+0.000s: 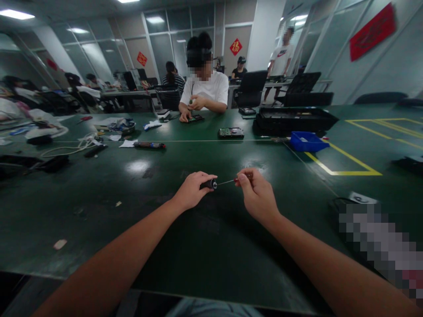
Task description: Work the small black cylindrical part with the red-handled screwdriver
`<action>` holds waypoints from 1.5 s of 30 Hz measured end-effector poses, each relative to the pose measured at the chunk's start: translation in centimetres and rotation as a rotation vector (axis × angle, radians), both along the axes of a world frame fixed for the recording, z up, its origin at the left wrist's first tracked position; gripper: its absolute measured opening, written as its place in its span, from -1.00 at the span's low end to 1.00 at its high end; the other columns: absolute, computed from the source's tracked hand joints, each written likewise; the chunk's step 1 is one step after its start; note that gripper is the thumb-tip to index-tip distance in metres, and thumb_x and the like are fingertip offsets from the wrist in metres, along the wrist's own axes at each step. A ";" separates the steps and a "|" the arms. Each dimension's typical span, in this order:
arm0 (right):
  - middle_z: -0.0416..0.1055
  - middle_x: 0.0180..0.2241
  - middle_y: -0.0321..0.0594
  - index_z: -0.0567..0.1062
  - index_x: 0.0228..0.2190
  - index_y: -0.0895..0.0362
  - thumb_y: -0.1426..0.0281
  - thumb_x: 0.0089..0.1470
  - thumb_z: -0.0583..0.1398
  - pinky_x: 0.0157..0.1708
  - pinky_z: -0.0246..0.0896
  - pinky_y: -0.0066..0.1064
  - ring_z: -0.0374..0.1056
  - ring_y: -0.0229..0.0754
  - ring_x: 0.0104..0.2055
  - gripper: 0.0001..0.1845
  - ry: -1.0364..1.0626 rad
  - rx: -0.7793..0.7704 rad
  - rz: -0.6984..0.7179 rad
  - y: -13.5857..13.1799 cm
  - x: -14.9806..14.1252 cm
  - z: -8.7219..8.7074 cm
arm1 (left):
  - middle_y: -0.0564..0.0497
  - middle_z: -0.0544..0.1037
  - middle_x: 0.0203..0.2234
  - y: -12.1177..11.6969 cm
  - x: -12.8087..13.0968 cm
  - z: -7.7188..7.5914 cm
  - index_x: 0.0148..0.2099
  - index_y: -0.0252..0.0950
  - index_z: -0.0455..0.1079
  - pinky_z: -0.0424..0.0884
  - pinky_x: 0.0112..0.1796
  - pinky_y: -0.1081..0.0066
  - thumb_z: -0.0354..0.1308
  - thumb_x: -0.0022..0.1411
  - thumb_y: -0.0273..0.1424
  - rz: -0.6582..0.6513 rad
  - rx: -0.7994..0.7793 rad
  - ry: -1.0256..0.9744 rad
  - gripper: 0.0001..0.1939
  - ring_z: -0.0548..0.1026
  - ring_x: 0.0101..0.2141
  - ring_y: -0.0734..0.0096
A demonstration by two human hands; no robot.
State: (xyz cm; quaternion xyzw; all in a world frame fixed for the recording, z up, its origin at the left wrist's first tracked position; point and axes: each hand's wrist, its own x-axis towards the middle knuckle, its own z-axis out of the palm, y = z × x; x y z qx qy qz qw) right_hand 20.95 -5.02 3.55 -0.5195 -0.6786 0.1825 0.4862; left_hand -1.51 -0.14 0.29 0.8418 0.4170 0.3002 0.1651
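Observation:
My left hand (190,193) is closed around a short dark cylinder (209,183), whose silvery round end faces right. Between the fingers of my right hand (260,196) is a screwdriver (226,182) with a red handle and a thin metal shaft. The shaft points left, and its tip is at the cylinder's silvery end; whether it touches or goes in I cannot tell. My fingers hide most of the handle and the back of the cylinder. Both hands are just above the green table (211,246).
Across the table a person in a white shirt (218,88) handles a circuit board (195,119). A hard drive (230,132), a black tray (294,121) and a blue bin (307,141) stand beyond my hands. Farther left lie a dark pen-shaped tool (150,145) and a pale cable (62,153).

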 end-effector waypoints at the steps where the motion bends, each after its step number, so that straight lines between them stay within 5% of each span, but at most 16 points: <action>1: 0.55 -0.38 -0.20 0.40 -0.26 0.04 0.24 0.31 0.07 -0.28 0.27 -0.26 0.49 -0.08 -0.31 -0.82 -0.016 -0.001 -0.007 0.0 0.0 0.0 | -0.04 0.51 -0.05 0.0 0.0 0.0 0.17 -0.12 0.43 0.33 0.06 0.15 0.23 0.28 -0.41 0.001 -0.009 -0.003 -0.59 0.44 -0.02 0.22; 12: 0.54 -0.40 -0.21 0.40 -0.28 0.05 0.24 0.30 0.07 -0.30 0.24 -0.28 0.48 -0.09 -0.33 -0.81 -0.045 -0.019 -0.047 0.4 0.2 -0.2 | -0.04 0.51 -0.01 0.0 0.2 0.0 0.11 -0.19 0.42 0.36 0.07 0.18 0.26 0.24 -0.42 0.089 -0.105 -0.159 -0.62 0.46 0.00 0.23; 18: 0.54 -0.39 -0.20 0.41 -0.26 0.05 0.22 0.31 0.06 -0.30 0.26 -0.27 0.49 -0.08 -0.32 -0.79 -0.028 -0.003 -0.049 0.3 0.3 -0.2 | -0.10 0.47 0.03 -0.5 0.5 0.5 0.24 -0.21 0.23 0.35 0.07 0.15 0.09 0.36 -0.35 0.160 -0.145 -0.290 -0.58 0.45 0.01 0.22; 22: 0.54 -0.36 -0.19 0.41 -0.25 0.05 0.21 0.31 0.07 -0.26 0.28 -0.24 0.49 -0.07 -0.30 -0.79 -0.013 0.001 -0.039 0.3 0.3 -0.2 | -0.06 0.51 -0.17 -1.1 0.7 1.3 0.13 -0.24 0.30 0.43 -0.15 0.22 0.13 0.33 -0.20 0.211 -0.140 -0.188 -0.61 0.48 -0.22 0.26; 25: 0.54 -0.37 -0.20 0.42 -0.25 0.05 0.23 0.31 0.07 -0.26 0.28 -0.25 0.49 -0.08 -0.30 -0.80 -0.016 0.002 -0.040 0.3 0.3 -0.2 | -0.05 0.52 -0.21 -1.1 0.9 1.4 -0.05 -0.26 0.40 0.42 -0.16 0.24 0.19 0.29 -0.24 0.185 -0.072 -0.080 -0.74 0.48 -0.22 0.24; 30: 0.54 -0.38 -0.20 0.41 -0.25 0.05 0.24 0.32 0.07 -0.27 0.26 -0.26 0.49 -0.08 -0.31 -0.81 -0.056 0.029 -0.060 0.3 0.3 -0.1 | -0.04 0.51 -0.15 -1.1 1.5 0.5 0.06 -0.16 0.46 0.43 -0.18 0.26 0.08 0.32 -0.38 0.127 -0.020 0.164 -0.71 0.50 -0.20 0.23; 38: 0.54 -0.36 -0.19 0.42 -0.25 0.05 0.25 0.31 0.07 -0.25 0.27 -0.27 0.50 -0.09 -0.30 -0.81 -0.056 0.054 -0.061 0.3 0.3 0.1 | -0.07 0.53 -0.21 -1.3 2.3 0.5 -0.02 -0.14 0.53 0.38 -0.34 0.29 0.03 0.37 -0.23 0.136 0.029 0.422 -0.71 0.51 -0.24 0.16; 42: 0.54 -0.38 -0.20 0.42 -0.25 0.08 0.26 0.30 0.08 -0.27 0.28 -0.28 0.50 -0.10 -0.32 -0.81 -0.050 0.064 -0.057 0.4 0.3 0.0 | -0.06 0.57 -0.22 -1.1 1.2 1.0 -0.09 -0.15 0.57 0.36 -0.27 0.26 0.06 0.35 -0.21 0.152 -0.086 0.241 -0.71 0.51 -0.22 0.15; 45: 0.54 -0.38 -0.20 0.43 -0.23 0.09 0.27 0.31 0.08 -0.27 0.28 -0.29 0.50 -0.11 -0.31 -0.81 -0.052 0.070 -0.052 0.4 0.4 0.0 | -0.05 0.56 -0.29 -0.6 0.1 1.9 -0.13 -0.20 0.56 0.32 -0.36 0.37 0.08 0.33 -0.21 0.184 -0.314 -0.167 -0.72 0.48 -0.36 0.32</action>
